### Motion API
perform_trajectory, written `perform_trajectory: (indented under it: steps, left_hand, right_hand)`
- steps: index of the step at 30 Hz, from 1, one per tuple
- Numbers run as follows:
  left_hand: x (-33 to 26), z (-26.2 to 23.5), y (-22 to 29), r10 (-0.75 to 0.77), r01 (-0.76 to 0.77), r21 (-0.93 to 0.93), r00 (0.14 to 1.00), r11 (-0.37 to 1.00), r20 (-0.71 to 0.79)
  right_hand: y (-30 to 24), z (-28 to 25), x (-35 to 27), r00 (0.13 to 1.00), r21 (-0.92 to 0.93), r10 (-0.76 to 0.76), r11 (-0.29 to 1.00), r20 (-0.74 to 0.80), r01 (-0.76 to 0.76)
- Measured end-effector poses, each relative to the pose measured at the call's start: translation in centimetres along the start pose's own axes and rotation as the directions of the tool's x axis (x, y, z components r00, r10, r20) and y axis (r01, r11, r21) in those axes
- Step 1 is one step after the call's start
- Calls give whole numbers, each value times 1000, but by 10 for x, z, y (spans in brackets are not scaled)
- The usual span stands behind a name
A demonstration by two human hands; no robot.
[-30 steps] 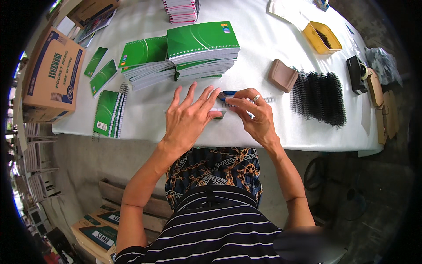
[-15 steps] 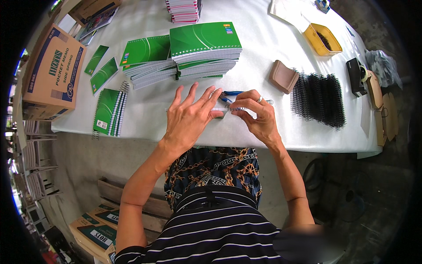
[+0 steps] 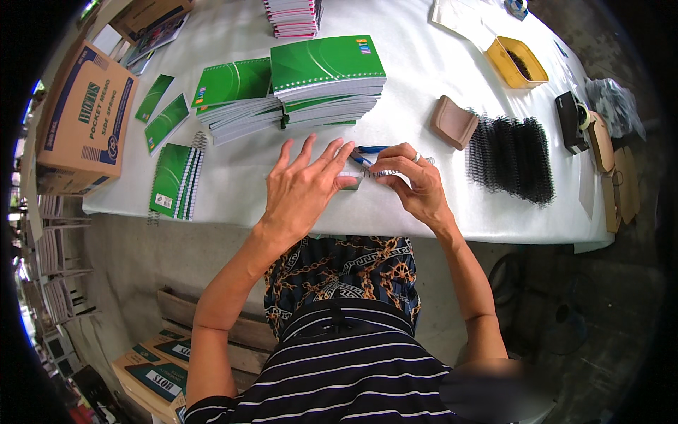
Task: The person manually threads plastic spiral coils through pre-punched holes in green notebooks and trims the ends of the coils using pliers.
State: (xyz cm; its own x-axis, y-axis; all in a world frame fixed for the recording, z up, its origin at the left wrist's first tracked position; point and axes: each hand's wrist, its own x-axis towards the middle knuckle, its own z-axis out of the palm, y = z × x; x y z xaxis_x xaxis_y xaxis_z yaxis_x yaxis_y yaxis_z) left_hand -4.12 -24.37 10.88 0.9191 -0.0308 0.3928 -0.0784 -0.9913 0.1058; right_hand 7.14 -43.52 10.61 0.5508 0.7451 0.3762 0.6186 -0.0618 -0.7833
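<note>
My left hand (image 3: 305, 182) lies over a small notebook (image 3: 351, 184) near the table's front edge, its fingers spread and the thumb pressing on the notebook's right end. Most of that notebook is hidden under the hand. Close by on the right, my right hand (image 3: 415, 185) pinches a thin dark spiral binding wire (image 3: 385, 172) at the notebook's end. The wire's other end sticks out beyond the knuckles. Just behind the fingertips lie pliers with blue handles (image 3: 372, 149), partly covered by the hands.
Stacks of green notebooks (image 3: 328, 67) stand behind my hands. Several spiral-bound notebooks (image 3: 173, 180) lie left, beside a cardboard box (image 3: 88, 116). To the right are a brown block (image 3: 453, 123), a pile of black spirals (image 3: 510, 159), a yellow tub (image 3: 519, 63) and a tape dispenser (image 3: 571, 124).
Less of the spiral wire sticks out to the right of my right hand now. Both hands stay in nearly the same place.
</note>
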Motion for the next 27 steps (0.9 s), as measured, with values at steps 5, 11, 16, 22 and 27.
perform_trajectory:
  steps: [5,11,16,22,27]
  left_hand:
    - [1,-1,0,-7,7,-20,1000,1000,31]
    - [0,-2,-2,-5,5,8,999,1000,37]
    - [0,-3,0,-13,13,2,1000,1000,29]
    - [4,-7,8,16,-15,-31,999,999,36]
    - [6,-21,3,19,39,-129,904,991,426]
  right_hand:
    - [4,3,2,999,37,-33,999,-35,35]
    - [-17,-8,10,979,-164,91,985,184,-61]
    - [-22,-6,6,985,-472,7,878,175,78]
    - [-32,-1,8,978,-485,11,869,207,93]
    - [11,-39,21,953,-136,-27,988,303,71]
